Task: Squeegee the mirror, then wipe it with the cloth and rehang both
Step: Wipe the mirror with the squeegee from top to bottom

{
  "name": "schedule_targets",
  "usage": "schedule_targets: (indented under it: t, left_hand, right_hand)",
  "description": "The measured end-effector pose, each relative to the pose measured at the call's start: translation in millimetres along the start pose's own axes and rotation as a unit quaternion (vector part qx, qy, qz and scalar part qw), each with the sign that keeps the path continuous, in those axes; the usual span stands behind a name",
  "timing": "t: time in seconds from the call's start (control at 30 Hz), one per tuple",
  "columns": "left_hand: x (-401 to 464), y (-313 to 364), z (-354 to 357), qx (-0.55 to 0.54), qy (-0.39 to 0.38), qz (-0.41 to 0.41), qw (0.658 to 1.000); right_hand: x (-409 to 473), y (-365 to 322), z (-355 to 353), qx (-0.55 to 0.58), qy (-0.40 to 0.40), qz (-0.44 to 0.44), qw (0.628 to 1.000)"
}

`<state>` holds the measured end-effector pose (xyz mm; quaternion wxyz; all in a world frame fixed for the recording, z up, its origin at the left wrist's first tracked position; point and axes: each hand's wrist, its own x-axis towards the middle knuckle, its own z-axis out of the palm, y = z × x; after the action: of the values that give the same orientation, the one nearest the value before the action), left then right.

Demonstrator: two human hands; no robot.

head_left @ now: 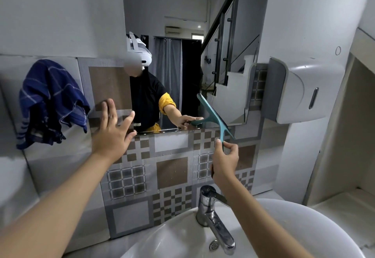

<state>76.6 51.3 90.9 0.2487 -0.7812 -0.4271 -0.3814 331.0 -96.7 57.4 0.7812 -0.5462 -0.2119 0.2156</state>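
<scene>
The mirror (188,34) hangs on the tiled wall above the sink. My right hand (225,161) pinches the lower end of the teal squeegee (215,117), whose blade rests slanted against the mirror's lower right part. My left hand (112,130) is flat on the wall tiles, fingers spread, just left of the mirror's lower left corner, holding nothing. A dark blue checked cloth (50,101) hangs bunched on the wall to the left of that hand.
A white basin (316,229) with a chrome tap (213,215) sits below my arms. A white paper dispenser (300,91) juts from the wall right of the mirror. A white ledge (349,203) runs along the right.
</scene>
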Motion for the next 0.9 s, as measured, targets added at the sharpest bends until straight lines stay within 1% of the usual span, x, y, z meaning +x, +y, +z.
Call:
schedule_targets:
  t: [0.1,0.27,0.4,0.53,0.63,0.73,0.9]
  left_hand:
    - [0.0,0.7,-3.0,-0.003,-0.01,-0.008,1.0]
    - [0.9,-0.5,-10.9,0.016,-0.033,0.004,0.999]
    - [1.4,0.4,-25.8,0.046,-0.07,0.001,0.996]
    - [-1.2,-10.5,-37.4,0.038,-0.108,0.0,0.993]
    - [-4.6,-16.2,-41.7,0.047,-0.131,-0.002,0.99]
    - [-6.2,-15.7,-41.8,0.056,-0.143,-0.01,0.988]
    - [-8.0,-17.3,-38.3,0.055,-0.143,-0.015,0.988]
  right_hand:
    - [-15.7,0.8,12.3,0.018,0.001,0.027,0.999]
    - [-46.9,6.1,34.1,0.04,-0.026,0.07,0.996]
    - [-79.6,13.3,54.1,0.026,-0.058,0.069,0.996]
    - [-101.4,27.7,69.5,0.018,-0.072,0.064,0.995]
    - [-112.0,39.2,75.1,0.007,-0.102,0.037,0.994]
    - [-116.8,47.9,73.9,-0.026,-0.114,-0.004,0.993]
    - [-110.7,50.5,60.0,-0.114,-0.121,-0.088,0.982]
